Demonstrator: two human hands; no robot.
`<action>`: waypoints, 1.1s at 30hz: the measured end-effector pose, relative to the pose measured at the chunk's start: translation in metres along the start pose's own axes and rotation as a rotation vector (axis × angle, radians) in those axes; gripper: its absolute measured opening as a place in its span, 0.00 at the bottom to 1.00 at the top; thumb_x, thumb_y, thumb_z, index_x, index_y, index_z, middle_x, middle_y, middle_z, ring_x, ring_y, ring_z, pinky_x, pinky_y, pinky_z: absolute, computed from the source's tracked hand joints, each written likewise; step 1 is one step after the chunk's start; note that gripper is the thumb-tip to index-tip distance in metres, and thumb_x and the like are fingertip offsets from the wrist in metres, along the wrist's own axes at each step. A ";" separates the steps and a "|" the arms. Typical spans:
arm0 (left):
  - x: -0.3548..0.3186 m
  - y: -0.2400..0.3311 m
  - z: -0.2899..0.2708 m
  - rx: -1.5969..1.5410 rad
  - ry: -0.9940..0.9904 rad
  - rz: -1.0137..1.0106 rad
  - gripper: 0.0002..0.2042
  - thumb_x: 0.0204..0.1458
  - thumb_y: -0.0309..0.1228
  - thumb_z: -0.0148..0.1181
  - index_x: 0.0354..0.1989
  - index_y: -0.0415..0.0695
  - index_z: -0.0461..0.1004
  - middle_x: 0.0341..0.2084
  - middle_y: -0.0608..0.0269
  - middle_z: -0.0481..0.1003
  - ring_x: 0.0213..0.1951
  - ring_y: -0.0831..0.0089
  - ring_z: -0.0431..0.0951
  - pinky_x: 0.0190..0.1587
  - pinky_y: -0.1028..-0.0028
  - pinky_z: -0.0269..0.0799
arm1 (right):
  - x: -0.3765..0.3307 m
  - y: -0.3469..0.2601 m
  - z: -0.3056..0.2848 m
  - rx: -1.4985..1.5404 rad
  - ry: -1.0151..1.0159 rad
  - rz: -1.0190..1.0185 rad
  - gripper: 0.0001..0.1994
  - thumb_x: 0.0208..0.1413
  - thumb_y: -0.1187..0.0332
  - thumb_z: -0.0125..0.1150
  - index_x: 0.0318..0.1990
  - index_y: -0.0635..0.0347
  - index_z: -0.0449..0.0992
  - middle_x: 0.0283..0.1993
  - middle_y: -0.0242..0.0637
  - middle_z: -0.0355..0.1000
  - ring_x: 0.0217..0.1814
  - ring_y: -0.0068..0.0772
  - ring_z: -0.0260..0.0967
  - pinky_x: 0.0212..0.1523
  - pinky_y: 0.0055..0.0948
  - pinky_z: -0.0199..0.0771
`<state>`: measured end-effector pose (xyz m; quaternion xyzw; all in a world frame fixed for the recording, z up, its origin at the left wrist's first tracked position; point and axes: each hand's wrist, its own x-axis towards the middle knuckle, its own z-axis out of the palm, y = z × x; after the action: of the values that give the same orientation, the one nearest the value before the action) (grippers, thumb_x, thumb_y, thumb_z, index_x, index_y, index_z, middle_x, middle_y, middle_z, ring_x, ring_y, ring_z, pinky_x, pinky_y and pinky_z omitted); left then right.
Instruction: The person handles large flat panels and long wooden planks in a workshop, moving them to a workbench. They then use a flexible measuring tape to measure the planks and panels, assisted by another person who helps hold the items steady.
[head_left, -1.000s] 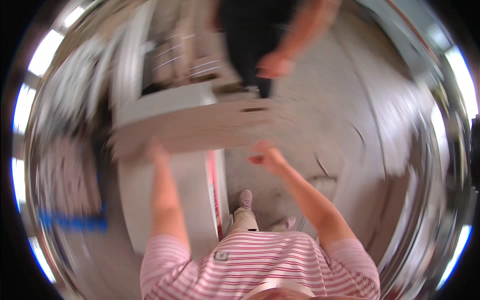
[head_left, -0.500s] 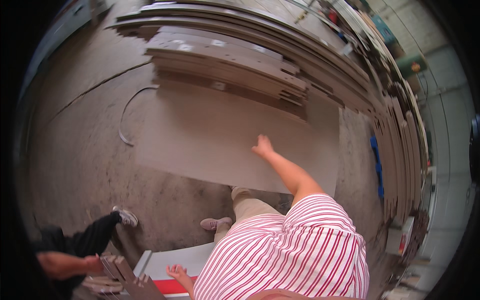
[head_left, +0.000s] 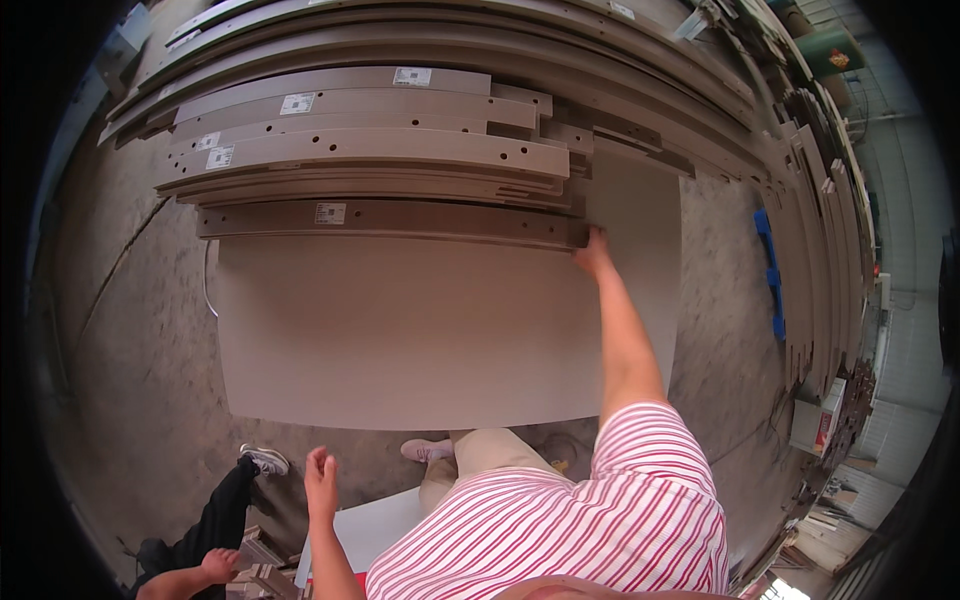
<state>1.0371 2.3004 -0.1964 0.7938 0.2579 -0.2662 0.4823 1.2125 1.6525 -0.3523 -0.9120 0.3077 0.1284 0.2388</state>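
A long grey-brown board with drilled holes and a white label [head_left: 450, 222] lies at the near side of a stack of similar boards [head_left: 380, 150]. My right hand [head_left: 594, 252] has hold of this near board's right end, with the fingers partly hidden behind it. Beneath the stack is a wide, flat grey sheet [head_left: 420, 340]. My left hand [head_left: 320, 475] is raised in the air short of the sheet's near edge. It is empty, its fingers loosely apart.
Longer boards [head_left: 440, 50] lie behind the stack. More boards stand at the right, beside a blue pallet [head_left: 770, 275]. Another person's hand [head_left: 220, 565] and dark-trousered leg [head_left: 215, 515] are at lower left, next to a white panel [head_left: 375, 530] near my legs.
My right hand has moved forward and right, from above the sheet to the near board's end. My left hand has risen forward. The view has shifted, bringing the stack closer.
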 end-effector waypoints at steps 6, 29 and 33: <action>0.043 0.024 0.043 -0.026 -0.100 0.019 0.17 0.54 0.34 0.52 0.49 0.38 0.65 0.38 0.60 0.71 0.39 0.75 0.72 0.43 0.75 0.66 | -0.084 -0.045 -0.064 -0.211 -0.487 -0.119 0.46 0.31 0.57 0.68 0.60 0.65 0.52 0.61 0.54 0.52 0.63 0.56 0.50 0.61 0.41 0.56; 0.119 0.110 0.148 -1.285 -0.098 -0.209 0.19 0.45 0.35 0.65 0.43 0.39 0.69 0.35 0.62 0.74 0.36 0.71 0.76 0.40 0.69 0.76 | -0.266 0.083 -0.039 -0.308 -0.565 -0.655 0.15 0.44 0.73 0.54 0.41 0.64 0.63 0.36 0.48 0.61 0.40 0.51 0.61 0.40 0.43 0.63; 0.002 0.099 0.119 -1.328 -0.159 -0.158 0.25 0.47 0.33 0.63 0.53 0.46 0.61 0.48 0.68 0.68 0.50 0.76 0.67 0.55 0.72 0.64 | -0.248 0.030 -0.090 -0.431 -0.652 -0.598 0.11 0.47 0.74 0.49 0.40 0.62 0.64 0.35 0.47 0.62 0.39 0.50 0.61 0.37 0.41 0.64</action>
<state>1.0838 2.1535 -0.1823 0.2855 0.3879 -0.1435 0.8646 1.0087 1.7091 -0.1919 -0.9013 -0.0921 0.3938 0.1551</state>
